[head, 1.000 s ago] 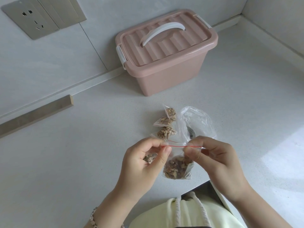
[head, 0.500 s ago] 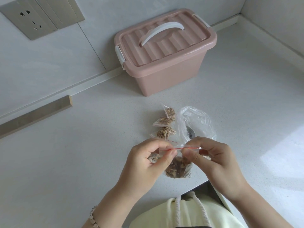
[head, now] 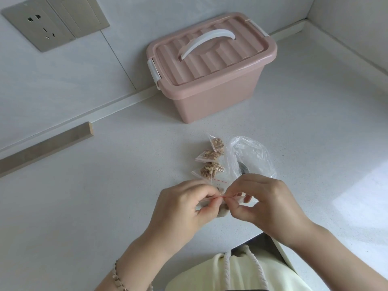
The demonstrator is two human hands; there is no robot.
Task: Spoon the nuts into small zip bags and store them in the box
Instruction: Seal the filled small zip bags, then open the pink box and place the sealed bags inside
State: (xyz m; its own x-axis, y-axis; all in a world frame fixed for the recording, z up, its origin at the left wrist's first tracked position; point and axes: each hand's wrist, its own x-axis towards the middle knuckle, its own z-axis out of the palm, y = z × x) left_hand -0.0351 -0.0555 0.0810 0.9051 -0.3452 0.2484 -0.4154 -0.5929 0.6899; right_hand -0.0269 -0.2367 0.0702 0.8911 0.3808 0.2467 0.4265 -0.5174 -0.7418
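Head view: left hand (head: 184, 203) and right hand (head: 264, 203), fingers pinched on the zip bag (head: 223, 213) above the worktop (head: 105, 206); best pinch along the red seal end to end, keeping nuts clear, pink box (head: 210, 66) lidded behind.

— Where can you reach freely?
— Your left: the countertop (head: 88, 198) lies bare from the wooden strip (head: 46, 148) down to your wrist. The right side is bare too, out to the wall corner.
— What's in your way ahead?
— Three filled zip bags (head: 212, 162) and a crumpled plastic bag (head: 249, 156) sit just beyond your hands, between you and the pink box (head: 212, 70). Its lid (head: 201, 49) is shut, latches down.
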